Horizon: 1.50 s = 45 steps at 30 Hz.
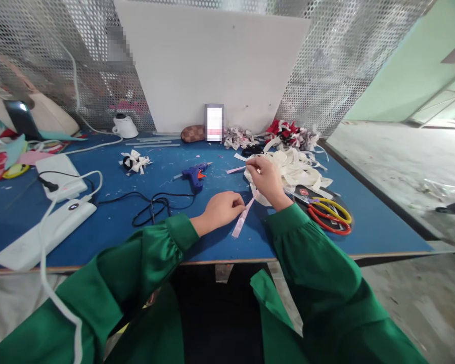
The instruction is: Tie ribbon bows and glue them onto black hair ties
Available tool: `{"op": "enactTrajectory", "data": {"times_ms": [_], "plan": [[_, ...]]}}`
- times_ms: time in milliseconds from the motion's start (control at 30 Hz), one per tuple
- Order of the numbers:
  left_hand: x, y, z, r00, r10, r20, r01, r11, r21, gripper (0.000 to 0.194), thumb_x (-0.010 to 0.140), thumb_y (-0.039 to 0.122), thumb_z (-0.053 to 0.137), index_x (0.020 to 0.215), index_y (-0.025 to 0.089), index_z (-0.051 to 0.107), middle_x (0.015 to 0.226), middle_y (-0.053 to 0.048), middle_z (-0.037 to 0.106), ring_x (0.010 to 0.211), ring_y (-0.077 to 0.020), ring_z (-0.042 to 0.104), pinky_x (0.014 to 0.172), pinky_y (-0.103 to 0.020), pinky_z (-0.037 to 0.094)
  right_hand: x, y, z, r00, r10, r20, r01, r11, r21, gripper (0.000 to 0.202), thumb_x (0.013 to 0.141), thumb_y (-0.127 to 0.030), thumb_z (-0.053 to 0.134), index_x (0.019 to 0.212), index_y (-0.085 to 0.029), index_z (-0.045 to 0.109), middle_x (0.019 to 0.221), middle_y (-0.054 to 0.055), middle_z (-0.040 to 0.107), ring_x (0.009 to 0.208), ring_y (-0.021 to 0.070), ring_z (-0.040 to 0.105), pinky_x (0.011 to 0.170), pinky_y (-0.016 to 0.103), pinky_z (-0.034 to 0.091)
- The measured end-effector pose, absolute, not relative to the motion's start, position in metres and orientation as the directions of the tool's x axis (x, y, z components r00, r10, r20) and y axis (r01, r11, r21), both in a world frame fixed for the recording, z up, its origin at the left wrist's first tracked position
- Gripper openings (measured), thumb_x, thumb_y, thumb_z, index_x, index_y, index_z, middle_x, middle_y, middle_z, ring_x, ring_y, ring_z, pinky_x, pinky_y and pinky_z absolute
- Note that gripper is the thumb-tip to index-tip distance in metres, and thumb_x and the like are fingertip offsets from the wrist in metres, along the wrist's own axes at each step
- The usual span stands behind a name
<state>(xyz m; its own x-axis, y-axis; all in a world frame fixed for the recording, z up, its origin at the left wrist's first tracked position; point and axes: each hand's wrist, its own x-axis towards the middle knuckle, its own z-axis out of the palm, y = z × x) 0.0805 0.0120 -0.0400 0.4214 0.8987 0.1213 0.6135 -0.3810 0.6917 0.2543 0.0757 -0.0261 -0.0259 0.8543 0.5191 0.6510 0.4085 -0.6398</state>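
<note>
Pale pink ribbon (241, 222) runs slantwise over the blue table just in front of me. At its edge my left hand (220, 210) is closed, thumb and fingertips pinched on the ribbon. My right hand (267, 179), a little farther off, pinches a thin pink ribbon end (235, 170) that points left. Whether both pink parts belong to one strip cannot be made out. Behind the right hand lies a heap of cream fabric strips (298, 169). Scissors (331, 215) with yellow and red handles rest on a dark pad to its right.
A blue glue gun (196, 176) with a black cord lies beyond my left hand. Farther left are a black-and-white ribbon bow (135, 162) and a white power strip (45, 235). Red and white ribbon pieces (284, 132), a lit phone (214, 123) and a checked pouch (192, 133) sit along the back.
</note>
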Motion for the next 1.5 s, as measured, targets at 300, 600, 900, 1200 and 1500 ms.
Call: {"op": "enactTrajectory", "data": {"times_ms": [300, 600, 900, 1200, 1500], "plan": [[0.061, 0.012, -0.034, 0.438, 0.879, 0.187, 0.453, -0.396, 0.799, 0.027, 0.090, 0.044, 0.060, 0.083, 0.021, 0.071, 0.085, -0.005, 0.074, 0.081, -0.0207, 0.067, 0.081, -0.034, 0.049, 0.255, 0.067, -0.012, -0.344, 0.847, 0.405, 0.501, 0.530, -0.684, 0.022, 0.089, -0.033, 0.059, 0.097, -0.020, 0.075, 0.098, 0.005, 0.076, 0.092, 0.0202, 0.067, 0.082, 0.033, 0.049], [0.071, -0.002, -0.042, 0.657, 0.734, 0.171, 0.421, -0.545, 0.725, 0.025, 0.084, 0.035, 0.070, 0.105, 0.024, 0.079, 0.118, -0.009, 0.074, 0.119, -0.0290, 0.063, 0.108, -0.041, 0.039, 0.254, 0.071, -0.024, -0.307, 0.878, 0.366, 0.604, 0.477, -0.638, 0.020, 0.089, -0.031, 0.059, 0.096, -0.021, 0.075, 0.098, 0.006, 0.077, 0.092, 0.0212, 0.067, 0.084, 0.036, 0.051], [0.061, 0.008, -0.026, 0.236, 0.971, -0.038, -0.112, 0.066, 0.991, 0.022, 0.068, 0.031, 0.082, 0.081, 0.015, 0.075, 0.082, -0.004, 0.076, 0.074, -0.0167, 0.068, 0.076, -0.031, 0.053, 0.249, 0.057, -0.008, -0.501, 0.834, 0.232, 0.280, 0.409, -0.868, 0.035, 0.089, -0.047, 0.060, 0.097, -0.017, 0.074, 0.089, 0.007, 0.074, 0.082, 0.0189, 0.068, 0.074, 0.033, 0.054], [0.054, 0.017, -0.026, 0.210, 0.965, -0.158, -0.220, 0.204, 0.954, 0.037, 0.073, 0.043, 0.081, 0.097, 0.015, 0.074, 0.086, -0.007, 0.076, 0.067, -0.0137, 0.067, 0.067, -0.027, 0.051, 0.252, 0.055, 0.001, -0.411, 0.883, 0.227, 0.237, 0.344, -0.908, 0.026, 0.086, -0.038, 0.061, 0.096, -0.017, 0.073, 0.060, -0.004, 0.054, 0.051, 0.0089, 0.043, 0.049, 0.024, 0.033], [0.051, 0.013, -0.017, 0.473, 0.865, -0.165, -0.078, 0.228, 0.971, 0.040, 0.075, 0.052, 0.080, 0.088, 0.014, 0.077, 0.081, -0.009, 0.076, 0.066, -0.0141, 0.065, 0.070, -0.028, 0.050, 0.250, 0.053, 0.001, -0.442, 0.852, 0.280, 0.245, 0.415, -0.876, 0.028, 0.088, -0.039, 0.060, 0.099, -0.017, 0.073, 0.084, 0.003, 0.067, 0.068, 0.0117, 0.052, 0.062, 0.027, 0.042]]}}
